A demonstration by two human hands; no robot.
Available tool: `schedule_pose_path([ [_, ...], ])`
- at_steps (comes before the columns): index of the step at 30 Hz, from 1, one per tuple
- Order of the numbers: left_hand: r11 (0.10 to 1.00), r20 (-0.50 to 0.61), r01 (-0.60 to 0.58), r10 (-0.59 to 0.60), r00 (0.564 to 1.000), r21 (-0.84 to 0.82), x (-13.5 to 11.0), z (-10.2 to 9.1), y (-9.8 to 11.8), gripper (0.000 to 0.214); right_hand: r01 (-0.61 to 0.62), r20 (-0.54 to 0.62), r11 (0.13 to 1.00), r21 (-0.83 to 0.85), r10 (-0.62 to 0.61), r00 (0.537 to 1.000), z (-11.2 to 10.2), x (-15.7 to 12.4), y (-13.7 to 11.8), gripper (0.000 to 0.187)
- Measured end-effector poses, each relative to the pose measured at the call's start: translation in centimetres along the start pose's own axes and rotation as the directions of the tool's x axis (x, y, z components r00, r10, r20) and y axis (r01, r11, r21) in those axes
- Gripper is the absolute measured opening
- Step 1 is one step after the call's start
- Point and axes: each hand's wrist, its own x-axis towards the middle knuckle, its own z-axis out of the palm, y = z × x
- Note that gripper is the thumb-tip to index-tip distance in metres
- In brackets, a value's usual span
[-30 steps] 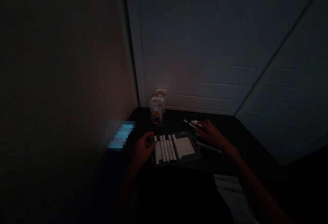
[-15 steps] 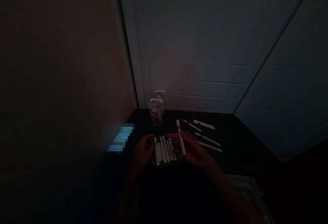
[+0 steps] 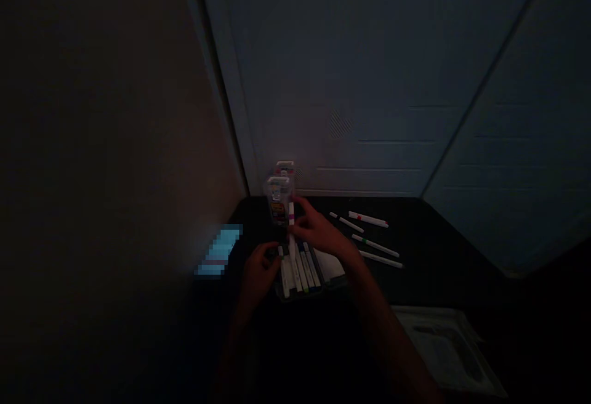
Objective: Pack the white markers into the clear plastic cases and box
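In the dim head view, my right hand (image 3: 317, 229) pinches a white marker (image 3: 292, 231) with a purple band. The marker is held nearly upright over an open clear case (image 3: 300, 297). Several white markers (image 3: 305, 268) lie side by side in that case, some with green or blue ends. At the case's left edge is my left hand (image 3: 261, 268), its fingers curled against the rim beside the leftmost marker. The case's lid (image 3: 329, 265) lies folded out to the right, partly behind my right wrist.
Several loose markers lie right of the case, among them a red-banded one (image 3: 368, 219) and a green-banded one (image 3: 375, 245). Two clear latched containers (image 3: 278, 204) stand at the back by the wall. A pale tray-like container (image 3: 443, 348) is at lower right. A blurred bright patch (image 3: 219, 250) glows at left.
My right hand has moved left with the purple-banded marker, from the case's right side to above its row of markers. More of the lid now shows. My left hand stays at the case edge.
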Motion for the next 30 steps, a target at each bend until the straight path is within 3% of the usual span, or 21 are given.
schedule_pose_path([
  [4, 1.0, 0.021, 0.015, -0.015, 1.0, -0.014, 0.1, 0.0, 0.0, 0.039, 0.029, -0.13, 0.997, 0.076, -0.019, 0.991, 0.5, 0.7, 0.5, 0.068],
  [8, 0.999, 0.039, 0.041, -0.04, 0.998, -0.008, 0.0, 0.0, 0.1, 0.041, 0.059, -0.031, 0.963, 0.263, -0.053, 0.998, 1.4, -1.1, 3.2, 0.068],
  [14, 1.0, 0.018, 0.021, -0.021, 1.0, -0.008, 0.0, 0.0, 0.1, 0.04, 0.045, 0.002, 0.985, 0.164, -0.046, 0.999, 1.3, -2.0, 5.3, 0.056],
  [19, 1.0, 0.012, 0.004, -0.004, 1.0, -0.027, 0.0, 0.2, -0.3, 0.04, 0.033, 0.095, 0.999, 0.0, -0.033, 0.995, 2.8, -1.7, 5.8, 0.05],
  [23, 0.999, 0.011, -0.013, 0.014, 1.0, -0.032, 0.1, 0.3, -0.7, 0.039, 0.043, 0.068, 0.991, -0.13, -0.035, 0.997, 3.7, -1.7, 6.3, 0.047],
  [26, 0.999, 0.012, -0.028, 0.028, 1.0, -0.029, 0.1, 0.2, -0.7, 0.037, 0.053, 0.042, 0.99, -0.128, -0.048, 0.998, 3.6, -1.7, 6.4, 0.045],
  [30, 0.999, 0.008, -0.005, 0.006, 1.0, -0.036, 0.0, 0.2, -0.3, 0.04, 0.045, 0.072, 0.998, 0.033, -0.047, 0.996, 3.1, -1.8, 6.4, 0.051],
])
